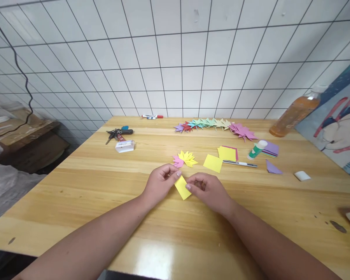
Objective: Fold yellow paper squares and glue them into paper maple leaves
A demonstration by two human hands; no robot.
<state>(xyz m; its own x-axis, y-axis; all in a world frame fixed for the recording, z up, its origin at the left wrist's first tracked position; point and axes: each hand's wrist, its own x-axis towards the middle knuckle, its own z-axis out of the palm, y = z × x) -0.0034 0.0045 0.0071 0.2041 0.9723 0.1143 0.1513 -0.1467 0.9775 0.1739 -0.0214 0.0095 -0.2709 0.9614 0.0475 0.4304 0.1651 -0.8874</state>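
Note:
A yellow piece of paper (pixel 182 188), narrow and apparently folded, is held between both hands above the wooden table. My left hand (pixel 162 180) pinches its upper left corner between thumb and fingers. On the right edge, my right hand (pixel 207 190) grips the same paper with its thumb on top. Just beyond the hands lies a small folded paper piece with yellow points (pixel 188 158) and pink points (pixel 178 161). To the right of that are a loose yellow square sheet (pixel 212 163) and a small stack of yellow sheets (pixel 228 153) with a pink one beneath.
A curved chain of folded coloured paper (pixel 212 123) lies at the back. A pen-like cutter (pixel 239 163), glue stick (pixel 257 149), purple paper triangle (pixel 273 167), white eraser-like block (pixel 302 175) and bottle (pixel 294 116) stand or lie right. Keys (pixel 116 134), small box (pixel 125 146) and marker (pixel 152 116) lie left.

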